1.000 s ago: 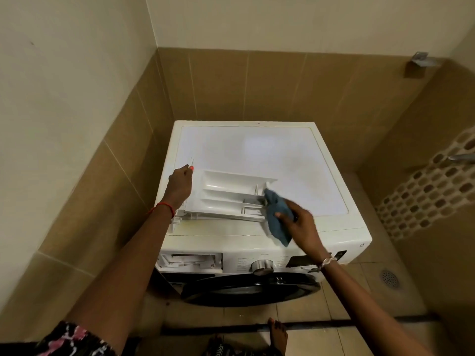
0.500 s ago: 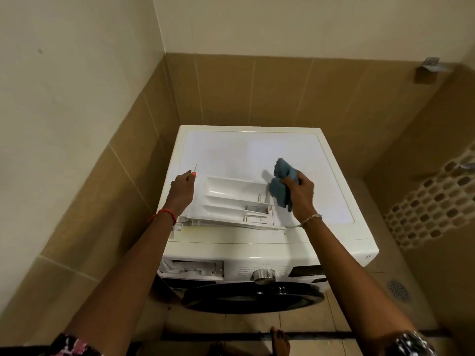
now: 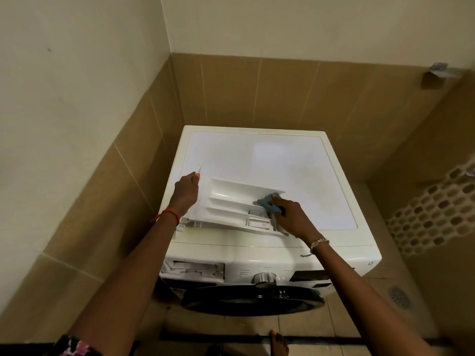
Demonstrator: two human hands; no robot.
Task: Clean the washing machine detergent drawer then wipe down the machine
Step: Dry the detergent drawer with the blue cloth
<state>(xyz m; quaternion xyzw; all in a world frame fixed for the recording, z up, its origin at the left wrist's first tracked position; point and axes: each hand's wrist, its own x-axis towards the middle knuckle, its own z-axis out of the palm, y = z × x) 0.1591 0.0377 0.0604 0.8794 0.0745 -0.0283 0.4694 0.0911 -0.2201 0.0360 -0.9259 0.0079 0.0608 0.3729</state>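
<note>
A white detergent drawer (image 3: 231,204) lies pulled out on top of the white washing machine (image 3: 295,170), near its front left. My left hand (image 3: 185,192) grips the drawer's left end and holds it in place. My right hand (image 3: 290,214) presses a bunched blue cloth (image 3: 267,202) into the drawer's right compartments. Below, on the machine's front, the empty drawer slot (image 3: 195,269) stands open to the left of the silver dial (image 3: 264,278).
Brown tiled walls close in on the left and behind the machine. The dark round door (image 3: 252,300) bulges out at the front. A floor drain (image 3: 399,296) lies at the right, and my bare foot (image 3: 279,343) stands on the tiled floor.
My right hand lifted the cloth above the drawer's right end half a second ago, then came back down and pressed it into the right compartments. My left hand kept its hold.
</note>
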